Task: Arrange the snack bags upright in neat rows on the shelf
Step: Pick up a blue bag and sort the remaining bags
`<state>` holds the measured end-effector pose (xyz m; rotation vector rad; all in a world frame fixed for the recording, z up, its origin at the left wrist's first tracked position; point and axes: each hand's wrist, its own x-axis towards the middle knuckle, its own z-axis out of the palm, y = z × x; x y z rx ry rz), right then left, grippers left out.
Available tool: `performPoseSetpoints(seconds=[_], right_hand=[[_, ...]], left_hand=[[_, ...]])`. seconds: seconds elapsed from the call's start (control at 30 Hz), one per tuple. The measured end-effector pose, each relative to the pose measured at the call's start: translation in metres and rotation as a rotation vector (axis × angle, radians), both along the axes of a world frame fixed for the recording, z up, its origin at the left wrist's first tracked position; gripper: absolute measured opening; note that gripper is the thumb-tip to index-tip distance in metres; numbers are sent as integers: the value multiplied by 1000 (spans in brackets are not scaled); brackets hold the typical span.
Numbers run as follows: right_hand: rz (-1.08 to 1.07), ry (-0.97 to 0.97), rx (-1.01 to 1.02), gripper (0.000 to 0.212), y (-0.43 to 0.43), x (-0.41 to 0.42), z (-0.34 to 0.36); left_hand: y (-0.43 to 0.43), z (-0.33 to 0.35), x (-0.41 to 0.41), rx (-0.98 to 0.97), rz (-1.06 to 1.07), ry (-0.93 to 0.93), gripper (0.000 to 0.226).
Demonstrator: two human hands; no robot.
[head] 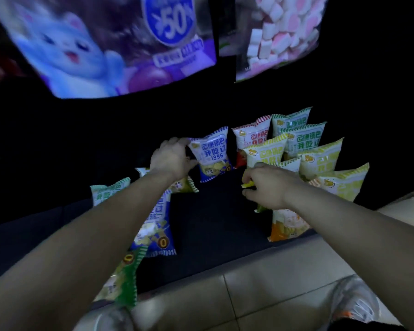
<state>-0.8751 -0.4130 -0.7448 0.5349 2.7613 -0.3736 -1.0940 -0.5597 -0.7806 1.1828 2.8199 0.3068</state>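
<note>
The dark shelf (213, 211) sits low beside a tiled floor (273, 290). The left hand (171, 158) grips the top corner of a blue bag (212, 154) standing near the back. The right hand (265, 187) pinches a yellow bag edge (248, 185) beside the standing rows. Seat each base flat and square it with its neighbours before releasing.

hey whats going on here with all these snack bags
A person is arranging snack bags on a dark shelf. The left hand grips the top corner of a blue bag, which stands upright toward the back. The right hand holds a yellow bag next to the upright bags standing in rows on the right. At the left, a second blue bag and a green bag lie flat, not yet stood up.
</note>
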Motion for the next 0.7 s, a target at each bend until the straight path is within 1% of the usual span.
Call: performPoseSetpoints(seconds=[0.13,0.2,0.3,0.43,0.57,0.63,0.7], right_hand=[[44,67,-44,45,-34,-16,12],[55,80,-64,47,-51,-22,15],[84,65,-60,53,-76,-30,10],[148,-45,-58,58,-110,-51,-8],[78,-39,-186,61,-155,-83,-49],[30,-65,-238,59,-178,-99,-76],[-50,-99,-268,64,-197,-114,-103]], left_hand=[[-87,30,3,-291,-106,-99,73],[-135,42,4,-367,-106,-121,72],[-204,52,5,-389,-47,-183,74],[-266,46,2,-369,49,-305,73],[-300,31,-6,-372,68,-292,70],[-311,21,-12,-345,67,-311,70],[-318,11,-18,-306,70,-344,70]])
